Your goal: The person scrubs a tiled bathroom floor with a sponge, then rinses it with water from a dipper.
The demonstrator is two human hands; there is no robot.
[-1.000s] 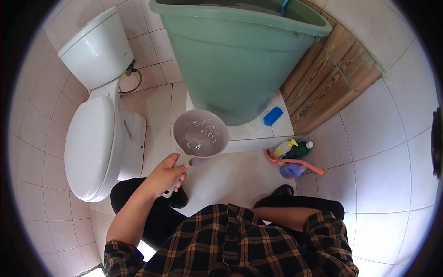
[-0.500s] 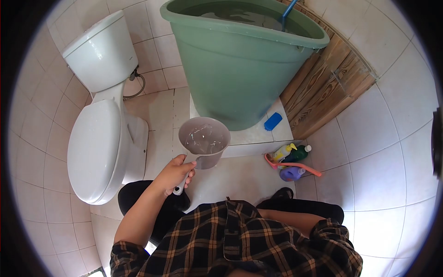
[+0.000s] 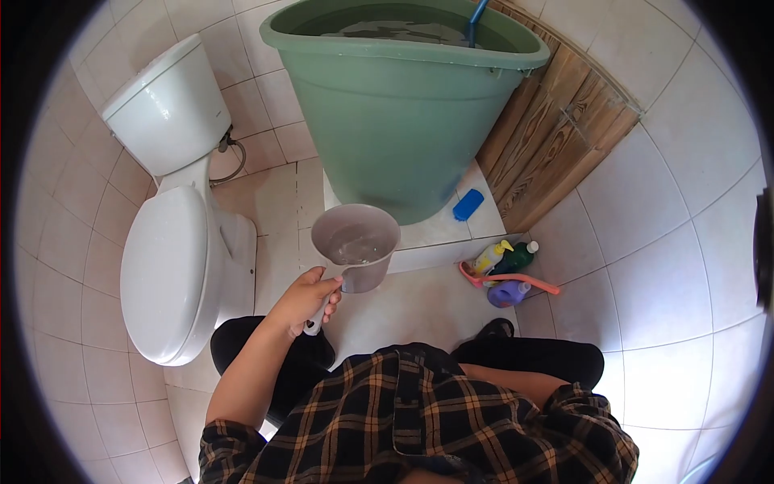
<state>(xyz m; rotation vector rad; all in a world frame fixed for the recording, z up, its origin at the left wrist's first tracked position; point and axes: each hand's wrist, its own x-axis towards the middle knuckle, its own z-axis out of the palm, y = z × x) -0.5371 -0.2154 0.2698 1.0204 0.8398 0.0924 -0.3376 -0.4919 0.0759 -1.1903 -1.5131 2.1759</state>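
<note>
My left hand is closed around the handle of a grey-mauve water dipper. The dipper is held out in front of my body, above the floor, with its mouth facing up. Clear water shows inside it. My right forearm crosses the lap and passes behind the plaid shirt, which hides my right hand. Beyond the dipper stands a large green water tub, filled with water and with a blue hose or stick dipping into it.
At left stands a white toilet with its lid down. A blue brush lies on the tiled step beside the tub. Several cleaning bottles and a pink long-handled brush sit in the right corner. Wood-look panelling lines the wall.
Water in the dipper looks calmer, with fewer ripples and glints. The view has shifted slightly, so the tub and step appear further left. My left hand keeps its hold on the handle.
</note>
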